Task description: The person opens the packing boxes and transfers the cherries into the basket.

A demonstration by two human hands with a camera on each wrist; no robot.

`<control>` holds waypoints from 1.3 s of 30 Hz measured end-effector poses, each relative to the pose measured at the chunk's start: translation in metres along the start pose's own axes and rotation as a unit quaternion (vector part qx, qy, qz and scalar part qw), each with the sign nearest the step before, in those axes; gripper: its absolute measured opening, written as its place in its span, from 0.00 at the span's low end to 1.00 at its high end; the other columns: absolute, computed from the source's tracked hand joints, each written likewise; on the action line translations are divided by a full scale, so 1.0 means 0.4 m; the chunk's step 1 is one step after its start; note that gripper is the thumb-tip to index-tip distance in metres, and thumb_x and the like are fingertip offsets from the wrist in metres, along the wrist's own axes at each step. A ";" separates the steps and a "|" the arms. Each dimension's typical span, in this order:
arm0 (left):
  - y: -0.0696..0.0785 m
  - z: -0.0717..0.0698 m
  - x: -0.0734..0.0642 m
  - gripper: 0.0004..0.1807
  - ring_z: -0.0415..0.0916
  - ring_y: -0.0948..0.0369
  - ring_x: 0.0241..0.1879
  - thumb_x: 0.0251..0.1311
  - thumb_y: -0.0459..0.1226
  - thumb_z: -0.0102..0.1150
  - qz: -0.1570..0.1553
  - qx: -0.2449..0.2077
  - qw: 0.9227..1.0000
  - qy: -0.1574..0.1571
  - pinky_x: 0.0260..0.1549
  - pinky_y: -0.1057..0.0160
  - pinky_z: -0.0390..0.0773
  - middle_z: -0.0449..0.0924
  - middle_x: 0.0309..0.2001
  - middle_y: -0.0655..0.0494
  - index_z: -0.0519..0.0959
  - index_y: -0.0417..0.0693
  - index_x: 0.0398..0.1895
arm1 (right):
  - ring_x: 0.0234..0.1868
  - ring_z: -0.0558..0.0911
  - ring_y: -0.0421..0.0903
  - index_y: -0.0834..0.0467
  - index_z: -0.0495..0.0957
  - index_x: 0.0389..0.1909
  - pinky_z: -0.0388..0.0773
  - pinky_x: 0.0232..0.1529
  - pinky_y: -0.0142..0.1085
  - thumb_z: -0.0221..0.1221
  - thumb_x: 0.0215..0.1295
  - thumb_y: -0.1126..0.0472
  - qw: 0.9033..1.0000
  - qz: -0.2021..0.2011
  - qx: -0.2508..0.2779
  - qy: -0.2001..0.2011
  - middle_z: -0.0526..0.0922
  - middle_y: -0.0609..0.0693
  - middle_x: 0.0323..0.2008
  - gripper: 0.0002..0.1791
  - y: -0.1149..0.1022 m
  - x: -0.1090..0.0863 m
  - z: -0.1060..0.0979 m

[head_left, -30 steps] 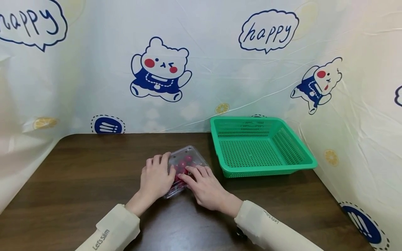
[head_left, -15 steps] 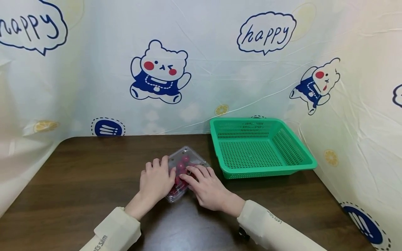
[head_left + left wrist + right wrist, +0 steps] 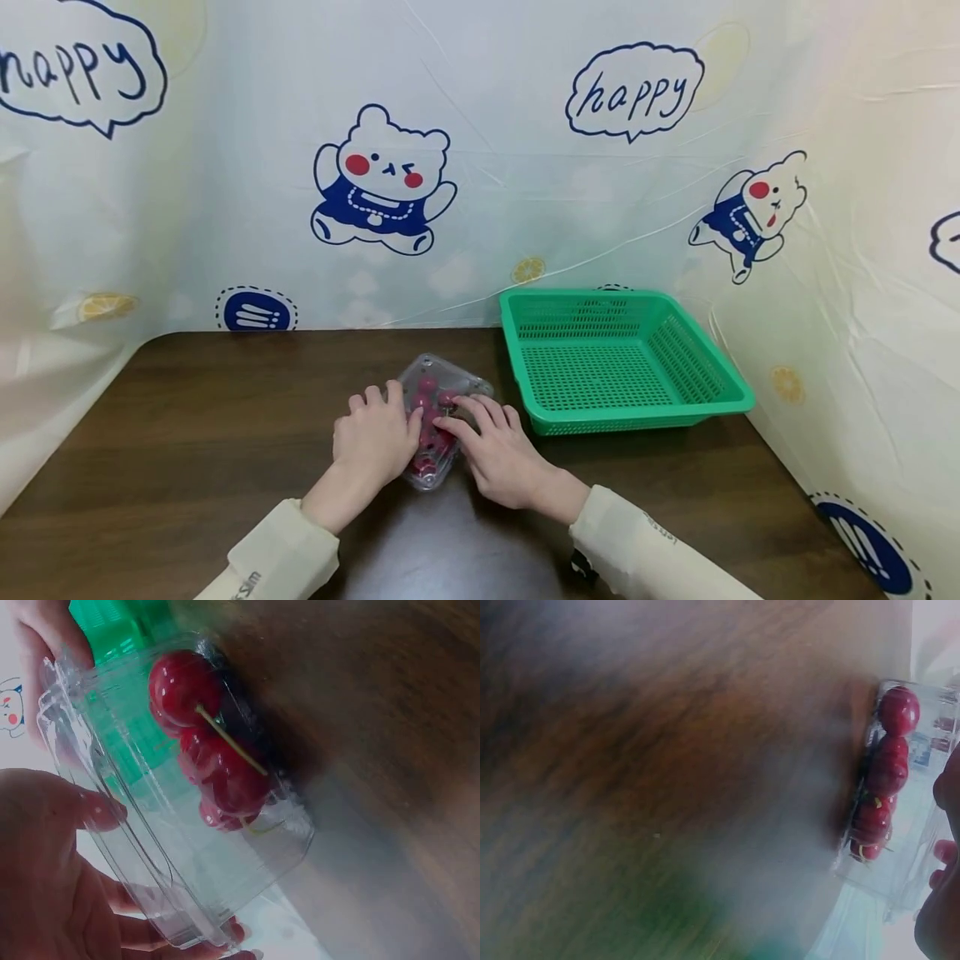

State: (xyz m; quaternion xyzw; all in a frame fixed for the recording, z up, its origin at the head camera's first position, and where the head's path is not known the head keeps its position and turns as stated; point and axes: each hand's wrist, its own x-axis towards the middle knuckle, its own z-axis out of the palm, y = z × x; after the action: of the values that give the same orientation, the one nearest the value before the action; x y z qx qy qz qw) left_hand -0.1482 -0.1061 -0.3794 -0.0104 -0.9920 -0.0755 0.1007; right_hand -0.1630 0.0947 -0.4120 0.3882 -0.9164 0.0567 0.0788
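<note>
A clear plastic clamshell box (image 3: pixel 461 377) holding red cherries (image 3: pixel 427 385) lies on the table between both hands. My left hand (image 3: pixel 373 437) holds its left edge; in the left wrist view the thumb is at the rim, with fingers of the left hand (image 3: pixel 45 855) behind it. On the opposite side, my right hand (image 3: pixel 501 457) has thumb and fingertips at the box's edge. The lid appears closed over the fruit. Green stems show on the cherries (image 3: pixel 225 769) in the left wrist view. Only part of the right hand (image 3: pixel 941 919) appears in the right wrist view.
A green perforated plastic basket (image 3: pixel 637 410) stands at the back right of the brown wooden table (image 3: pixel 187 450), just beyond the right hand. A cartoon-printed sheet (image 3: pixel 525 192) hangs behind the table and along its sides.
The box has turned counterclockwise as seen from above, its far corner moving left and its near corner right. Both hands have stayed at its edges. The head view has tilted up slightly.
</note>
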 end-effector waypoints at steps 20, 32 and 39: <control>0.006 0.021 -0.002 0.36 0.76 0.39 0.37 0.64 0.54 0.51 0.003 0.026 1.000 0.014 0.21 0.46 0.80 0.77 0.46 0.28 0.70 0.26 0.57 | 0.78 0.52 0.54 0.40 0.60 0.71 0.59 0.70 0.54 0.42 0.75 0.59 0.998 0.008 0.063 -0.009 0.55 0.49 0.76 0.26 0.020 0.000 0.009; 0.003 0.013 -0.014 0.36 0.73 0.43 0.30 0.64 0.57 0.53 -0.017 0.002 1.000 -0.001 0.19 0.48 0.78 0.74 0.38 0.31 0.70 0.28 0.52 | 0.81 0.46 0.49 0.42 0.61 0.71 0.62 0.70 0.54 0.42 0.77 0.60 0.994 0.004 0.107 -0.026 0.52 0.47 0.78 0.25 0.037 0.005 0.006; 0.002 0.010 -0.013 0.36 0.74 0.42 0.32 0.64 0.57 0.54 -0.030 -0.029 0.999 -0.007 0.21 0.46 0.80 0.73 0.39 0.31 0.70 0.28 0.51 | 0.81 0.47 0.48 0.43 0.61 0.71 0.67 0.68 0.53 0.47 0.74 0.62 0.995 -0.010 0.086 -0.043 0.52 0.46 0.78 0.27 0.054 0.015 -0.012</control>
State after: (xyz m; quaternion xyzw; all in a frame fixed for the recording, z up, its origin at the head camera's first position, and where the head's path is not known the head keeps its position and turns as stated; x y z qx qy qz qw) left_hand -0.1437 -0.1046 -0.3840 0.0164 -0.9900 -0.1071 0.0905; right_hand -0.1823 0.1062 -0.4072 0.4047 -0.9068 0.1175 0.0063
